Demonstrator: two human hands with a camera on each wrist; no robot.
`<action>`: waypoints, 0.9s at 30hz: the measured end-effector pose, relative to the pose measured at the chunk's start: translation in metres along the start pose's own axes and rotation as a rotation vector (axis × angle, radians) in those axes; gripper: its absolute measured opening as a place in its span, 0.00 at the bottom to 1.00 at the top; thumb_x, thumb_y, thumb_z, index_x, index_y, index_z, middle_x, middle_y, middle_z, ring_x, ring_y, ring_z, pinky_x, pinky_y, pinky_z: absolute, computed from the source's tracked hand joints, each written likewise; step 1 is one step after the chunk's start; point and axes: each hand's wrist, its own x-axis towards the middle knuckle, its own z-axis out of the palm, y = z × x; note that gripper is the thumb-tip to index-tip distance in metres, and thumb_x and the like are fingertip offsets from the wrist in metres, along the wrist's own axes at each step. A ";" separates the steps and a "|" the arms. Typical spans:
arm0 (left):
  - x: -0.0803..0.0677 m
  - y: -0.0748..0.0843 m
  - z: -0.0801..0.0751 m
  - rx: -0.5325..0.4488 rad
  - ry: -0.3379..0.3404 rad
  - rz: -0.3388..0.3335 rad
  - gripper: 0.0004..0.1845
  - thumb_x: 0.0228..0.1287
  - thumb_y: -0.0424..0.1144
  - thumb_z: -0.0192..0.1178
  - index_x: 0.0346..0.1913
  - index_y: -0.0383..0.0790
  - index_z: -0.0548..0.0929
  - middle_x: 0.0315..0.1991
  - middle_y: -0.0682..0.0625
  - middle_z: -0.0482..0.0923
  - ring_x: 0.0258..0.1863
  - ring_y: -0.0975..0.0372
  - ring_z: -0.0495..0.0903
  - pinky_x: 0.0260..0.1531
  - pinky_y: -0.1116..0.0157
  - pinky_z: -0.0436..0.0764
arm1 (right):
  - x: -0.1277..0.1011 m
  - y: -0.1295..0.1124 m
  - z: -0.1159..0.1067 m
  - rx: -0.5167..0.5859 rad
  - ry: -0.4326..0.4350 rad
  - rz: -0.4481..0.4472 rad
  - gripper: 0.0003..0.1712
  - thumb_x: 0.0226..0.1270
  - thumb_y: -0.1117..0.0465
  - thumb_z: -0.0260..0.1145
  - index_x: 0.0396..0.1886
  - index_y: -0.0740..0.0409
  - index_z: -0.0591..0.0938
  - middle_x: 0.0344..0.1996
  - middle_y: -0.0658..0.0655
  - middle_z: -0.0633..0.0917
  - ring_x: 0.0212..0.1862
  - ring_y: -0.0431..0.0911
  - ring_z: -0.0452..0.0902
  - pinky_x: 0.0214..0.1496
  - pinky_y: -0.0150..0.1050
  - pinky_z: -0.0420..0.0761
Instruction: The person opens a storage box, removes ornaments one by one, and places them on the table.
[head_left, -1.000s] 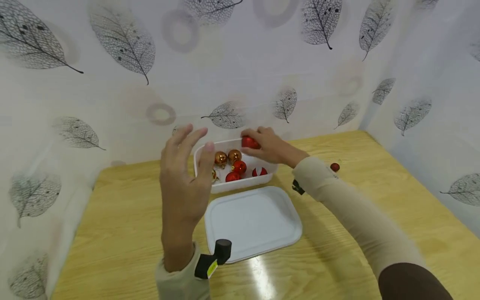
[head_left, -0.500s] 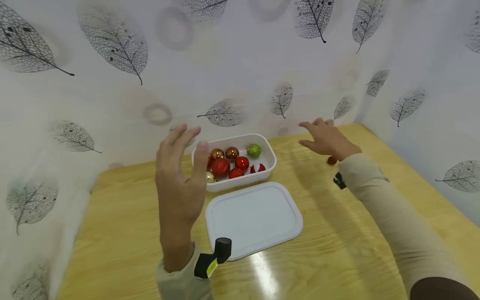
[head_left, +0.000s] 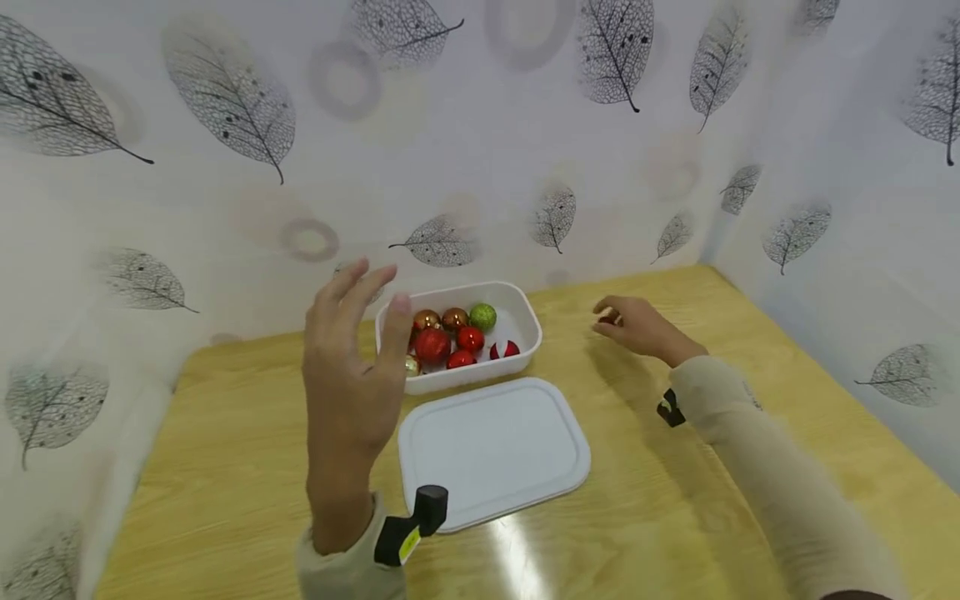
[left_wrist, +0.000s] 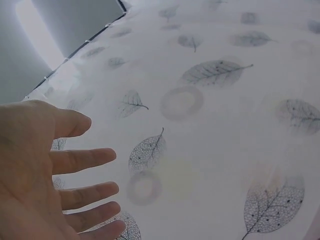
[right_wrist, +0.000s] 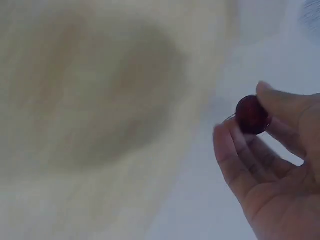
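Note:
Between thumb and fingers my right hand (head_left: 641, 327) pinches a small dark red bauble (right_wrist: 251, 115), held above the table to the right of the white box. A thin wire loop sticks out from the bauble in the right wrist view. My left hand (head_left: 352, 367) is raised in the air with fingers spread and holds nothing; its straight fingers also show in the left wrist view. Behind it, the white plastic box (head_left: 534, 337) contains several baubles: red, copper, a pale gold one, a glittery green bauble (head_left: 482, 317) and a red and white bauble (head_left: 505, 349). My left hand partly covers the box's left end.
In front of the box a white lid (head_left: 495, 450) lies flat on the wooden table (head_left: 225, 467). Leaf-patterned white cloth (head_left: 450, 125) rises behind the table and along both sides.
My right hand left a large red bauble in the box, moved right and picked up the small dark red bauble from the table, then came partway back left. The left hand stays raised.

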 end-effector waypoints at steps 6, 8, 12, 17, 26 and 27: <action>-0.005 0.010 0.002 0.010 0.005 0.001 0.20 0.77 0.46 0.57 0.64 0.39 0.81 0.72 0.47 0.68 0.73 0.57 0.62 0.73 0.45 0.64 | 0.026 -0.068 0.009 0.153 0.083 -0.238 0.13 0.70 0.62 0.71 0.48 0.66 0.83 0.41 0.60 0.87 0.42 0.52 0.83 0.47 0.48 0.87; -0.007 0.014 0.003 0.004 0.012 0.005 0.20 0.77 0.46 0.56 0.64 0.40 0.81 0.71 0.48 0.68 0.73 0.57 0.62 0.73 0.45 0.65 | 0.026 -0.079 0.009 0.146 0.068 -0.233 0.16 0.70 0.61 0.71 0.52 0.66 0.83 0.46 0.61 0.86 0.43 0.52 0.82 0.46 0.47 0.87; -0.011 0.027 0.004 -0.021 0.042 0.034 0.19 0.77 0.44 0.57 0.64 0.40 0.81 0.70 0.48 0.71 0.72 0.57 0.65 0.72 0.48 0.66 | 0.003 -0.093 0.000 0.168 0.079 -0.195 0.21 0.72 0.58 0.69 0.60 0.63 0.81 0.55 0.61 0.82 0.45 0.51 0.81 0.48 0.47 0.86; -0.013 0.041 0.008 -0.051 0.066 0.129 0.18 0.76 0.40 0.58 0.63 0.36 0.82 0.67 0.46 0.74 0.70 0.57 0.67 0.73 0.53 0.66 | -0.037 -0.113 -0.017 0.279 0.141 -0.259 0.17 0.76 0.57 0.64 0.58 0.59 0.82 0.53 0.56 0.84 0.47 0.47 0.82 0.52 0.46 0.86; -0.017 0.042 0.013 -0.079 -0.070 0.169 0.19 0.73 0.34 0.61 0.64 0.34 0.80 0.66 0.46 0.75 0.70 0.56 0.69 0.73 0.54 0.67 | -0.066 -0.096 -0.004 0.257 -0.049 -0.153 0.15 0.78 0.54 0.61 0.53 0.60 0.81 0.49 0.58 0.83 0.45 0.48 0.81 0.47 0.44 0.86; -0.018 0.043 0.013 -0.080 -0.080 0.173 0.19 0.73 0.34 0.60 0.63 0.34 0.80 0.66 0.46 0.76 0.70 0.55 0.69 0.73 0.54 0.67 | -0.067 -0.095 -0.005 0.260 -0.052 -0.152 0.16 0.78 0.53 0.61 0.54 0.60 0.81 0.50 0.59 0.83 0.46 0.49 0.82 0.48 0.44 0.86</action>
